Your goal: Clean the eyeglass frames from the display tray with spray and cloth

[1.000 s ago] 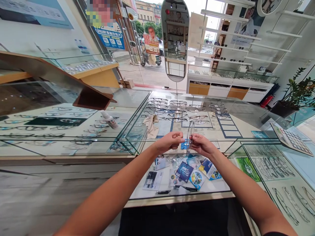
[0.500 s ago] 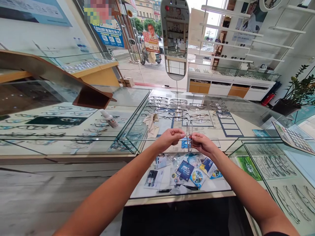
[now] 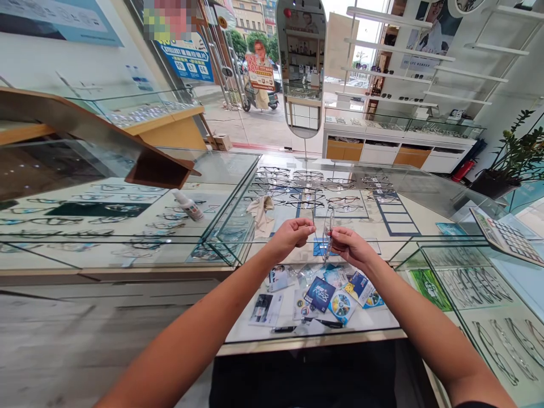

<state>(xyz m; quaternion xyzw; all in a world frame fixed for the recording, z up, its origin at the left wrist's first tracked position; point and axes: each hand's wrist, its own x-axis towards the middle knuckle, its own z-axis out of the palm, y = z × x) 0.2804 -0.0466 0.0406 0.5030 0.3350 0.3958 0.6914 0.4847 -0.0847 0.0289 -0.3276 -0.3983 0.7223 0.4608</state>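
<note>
A pair of eyeglasses [image 3: 327, 233] is held upright above the glass counter, seen nearly edge-on. My right hand [image 3: 351, 246] grips its front at the right side, thumb and fingers closed. Just left of it, my left hand [image 3: 294, 235] is closed in a pinch on a thin strip that looks like a temple arm of the same eyeglasses. Behind both hands, several other eyeglasses lie in rows on the counter. A beige cloth [image 3: 260, 214] lies crumpled beyond my left hand.
Below my hands are lens packets [image 3: 319, 293], cards and a black pen [image 3: 284, 329]. A white bottle [image 3: 187, 205] stands on the left display case. At right are a calculator [image 3: 508, 235] and a case of frames [image 3: 474, 286]. An oval mirror [image 3: 302, 68] stands ahead.
My left hand has moved slightly left, away from the front of the eyeglasses, leaving a gap between the hands. My right hand has stayed nearly in place.
</note>
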